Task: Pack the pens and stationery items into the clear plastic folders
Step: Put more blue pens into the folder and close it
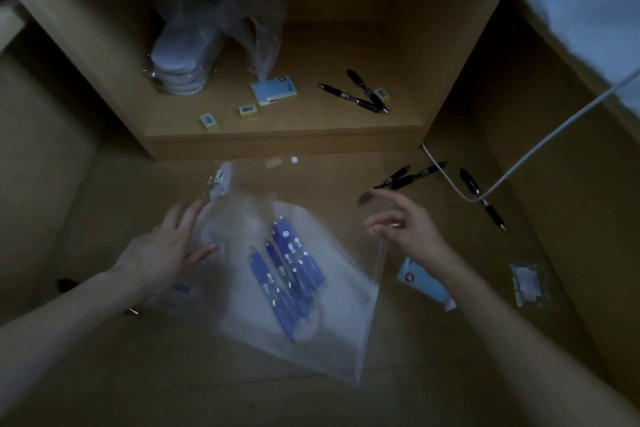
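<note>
While the clear folder (298, 291) lies on the desk (346, 402) with blue pens (289, 272) inside, the left hand (166, 250) rests flat on its left edge, fingers spread. The right hand (405, 222) pinches its right edge.

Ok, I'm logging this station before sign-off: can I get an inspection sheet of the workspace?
Surface: brown desk, dim light.
Job's things: clear folder holding blue pens; black pens loose on desk, more on shelf.
Clutter: small yellow boxes, card packs, plastic bags.
Hands: left hand flat on folder; right hand pinching its edge.
Cables: white cable across desk.
Surroundings: nothing seen.
</note>
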Tool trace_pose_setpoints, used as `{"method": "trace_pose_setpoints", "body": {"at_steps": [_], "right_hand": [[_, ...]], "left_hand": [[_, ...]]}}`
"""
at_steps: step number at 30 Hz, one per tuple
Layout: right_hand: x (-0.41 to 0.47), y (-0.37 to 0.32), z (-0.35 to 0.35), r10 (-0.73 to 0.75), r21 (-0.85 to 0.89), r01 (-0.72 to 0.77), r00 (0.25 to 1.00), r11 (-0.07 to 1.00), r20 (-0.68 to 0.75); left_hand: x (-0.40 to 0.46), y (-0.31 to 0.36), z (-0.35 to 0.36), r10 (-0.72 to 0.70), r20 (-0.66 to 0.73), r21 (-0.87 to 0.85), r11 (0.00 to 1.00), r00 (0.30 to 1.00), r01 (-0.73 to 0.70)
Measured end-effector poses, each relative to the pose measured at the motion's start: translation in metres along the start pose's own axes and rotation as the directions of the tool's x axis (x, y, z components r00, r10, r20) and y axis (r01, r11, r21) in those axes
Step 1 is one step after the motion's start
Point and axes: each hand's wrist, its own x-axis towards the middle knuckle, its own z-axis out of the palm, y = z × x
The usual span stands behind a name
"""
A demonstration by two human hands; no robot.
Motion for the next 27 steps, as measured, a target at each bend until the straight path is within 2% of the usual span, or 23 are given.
{"method": "trace_pose_setpoints", "body": {"at_steps": [2, 5, 8, 13, 16, 19, 22, 24, 27], "right_hand": [[0.0, 0.009, 0.008, 0.109, 0.189, -0.095, 0.992, 0.977, -0.066], [-0.007, 0.02, 0.019, 0.259, 0.308, -0.209, 0.957, 0.928, -0.131], [-0.016, 0.03, 0.029, 0.353, 0.308, -0.282, 0.913, 0.909, -0.206], [-0.03, 0.054, 0.053, 0.383, 0.109, -0.367, 0.887, 0.924, -0.258], [-0.032, 0.058, 0.059, 0.394, 0.194, -0.352, 0.88, 0.916, -0.266], [-0.029, 0.06, 0.057, 0.37, 0.322, -0.274, 0.882, 0.906, -0.292], [-0.026, 0.058, 0.056, 0.317, 0.387, -0.191, 0.902, 0.902, -0.293], [-0.025, 0.054, 0.057, 0.311, 0.433, -0.169, 0.908, 0.885, -0.281], [-0.024, 0.043, 0.06, 0.269, 0.506, -0.095, 0.92, 0.857, -0.283]], "left_hand": [[0.002, -0.007, 0.008, -0.085, 0.059, -0.131, 0.987, 0.995, 0.092], [0.003, -0.015, 0.019, -0.148, 0.139, -0.277, 0.943, 0.979, 0.182], [0.004, -0.024, 0.031, -0.164, 0.162, -0.314, 0.926, 0.973, 0.208], [0.012, -0.023, 0.044, -0.218, 0.071, -0.286, 0.93, 0.973, 0.23], [0.016, -0.019, 0.048, -0.28, 0.034, -0.443, 0.856, 0.959, 0.266], [0.017, -0.022, 0.05, -0.36, 0.059, -0.716, 0.634, 0.931, 0.291], [0.014, -0.023, 0.049, -0.386, 0.051, -0.824, 0.505, 0.921, 0.257], [0.009, -0.021, 0.043, -0.372, 0.009, -0.856, 0.478, 0.928, 0.2], [0.001, -0.02, 0.025, -0.337, -0.116, -0.836, 0.541, 0.934, 0.091]]}}
